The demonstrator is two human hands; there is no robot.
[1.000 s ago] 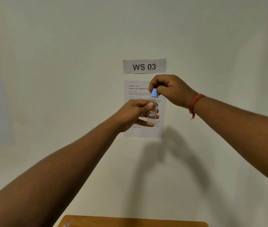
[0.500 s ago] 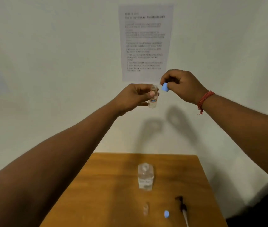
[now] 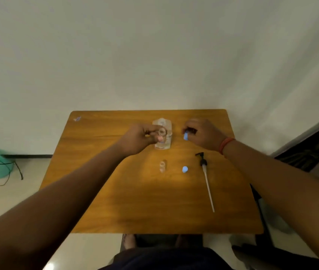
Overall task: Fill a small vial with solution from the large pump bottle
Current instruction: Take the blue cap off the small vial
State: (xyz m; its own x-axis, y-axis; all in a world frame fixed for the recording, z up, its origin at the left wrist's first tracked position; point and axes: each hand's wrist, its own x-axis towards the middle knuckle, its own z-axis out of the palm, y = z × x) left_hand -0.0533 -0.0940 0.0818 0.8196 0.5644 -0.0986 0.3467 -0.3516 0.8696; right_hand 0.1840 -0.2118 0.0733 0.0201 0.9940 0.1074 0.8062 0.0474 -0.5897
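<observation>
Reaching out over a wooden surface [image 3: 115, 201], a person works with both bare hands. Nearest the viewer lies a detached black pump head [image 3: 201, 159] with its long white dip tube pointing back toward the near edge. Just left of it sits a loose blue cap [image 3: 184, 169], and further left a second small vial [image 3: 163, 166] stands uncapped; its contents cannot be made out. Beyond these, the left hand [image 3: 139, 138] grips an open small vial [image 3: 162, 132] in curled fingers, its mouth facing up, in front of the large clear bottle [image 3: 164, 145], which stands with its pump removed. The right hand [image 3: 203, 133] pinches another blue cap [image 3: 185, 136] beside the bottle.
</observation>
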